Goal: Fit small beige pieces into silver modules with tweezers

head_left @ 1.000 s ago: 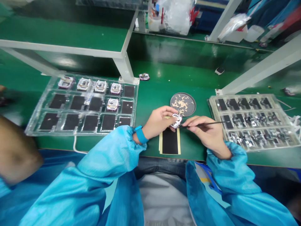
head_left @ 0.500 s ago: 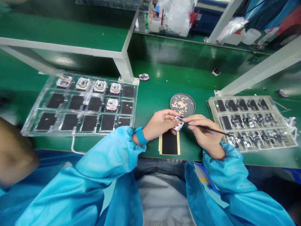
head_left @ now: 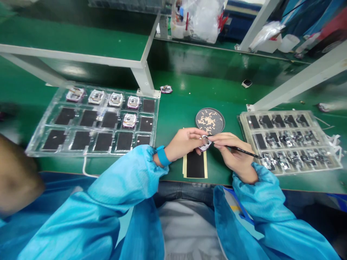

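My left hand (head_left: 184,143) is closed around the edge of a small watch case (head_left: 206,145), its open inside facing up. In my right hand (head_left: 234,153) is a slim black tool, apparently tweezers (head_left: 245,152), held like a pen. Its tip meets the upper part of the case, though fingers partly hide the contact. Below the hands lies a black sheet with yellowish edges (head_left: 195,165). Just beyond them sits a round grey dish (head_left: 197,121) holding many small beige pieces.
At left, a clear tray (head_left: 89,153) carries several similar watch cases (head_left: 129,120) over black pads. A stacked tray (head_left: 245,139) of metallic parts is at right. White frame legs (head_left: 145,77) rise from the green bench. A blurred person's arm (head_left: 18,173) shows at far left.
The watch case has tilted slightly in my left hand. My right hand and the tool have shifted a little, the tool's back end moving slightly left.
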Demonstrator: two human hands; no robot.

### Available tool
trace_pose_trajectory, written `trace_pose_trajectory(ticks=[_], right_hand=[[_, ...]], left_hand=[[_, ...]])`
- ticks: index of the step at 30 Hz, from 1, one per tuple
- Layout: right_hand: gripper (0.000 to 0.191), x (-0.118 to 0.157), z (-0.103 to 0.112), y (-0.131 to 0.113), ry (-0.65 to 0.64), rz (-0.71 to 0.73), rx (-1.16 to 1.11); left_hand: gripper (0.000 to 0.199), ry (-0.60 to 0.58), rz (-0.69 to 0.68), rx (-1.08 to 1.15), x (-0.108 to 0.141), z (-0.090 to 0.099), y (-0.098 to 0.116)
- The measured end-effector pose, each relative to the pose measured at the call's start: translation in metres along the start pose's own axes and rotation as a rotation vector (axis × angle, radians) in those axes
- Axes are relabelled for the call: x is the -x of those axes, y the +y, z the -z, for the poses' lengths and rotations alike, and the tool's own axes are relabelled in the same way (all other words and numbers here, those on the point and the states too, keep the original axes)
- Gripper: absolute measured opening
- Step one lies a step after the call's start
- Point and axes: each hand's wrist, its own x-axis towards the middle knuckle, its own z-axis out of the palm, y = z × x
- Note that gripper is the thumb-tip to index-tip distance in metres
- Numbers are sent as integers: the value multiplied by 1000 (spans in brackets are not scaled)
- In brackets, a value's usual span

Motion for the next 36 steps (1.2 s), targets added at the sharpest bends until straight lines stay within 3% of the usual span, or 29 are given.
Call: trace_pose_trajectory(ticks=[5,8,10,12,14,18,36], right_hand=[[11,3,-5,-1,211,-228,-120],[11,4,-7,1,228,-436,-220],[12,6,-8,2,207,-497,-285],[11,7,-8,1,213,-444,-275],[9,8,-6,-2,213,-302,-216],[12,9,-3,-6,104,-82,-58],[23,8,-1,-2,-2,47,62]], left_hand=[[29,-40,-17,21,1,-2,-1],[30,-26,-58,-14,3,-3,-3],[30,-6,-79,-51,3,-4,-4],[31,-2,-84,-80,4,-3,-4],[33,-12,-83,-93,3,-2,-4],[35,-24,-71,-78,2,1,-4],[36,-6,-46,-55,2,4,-4]])
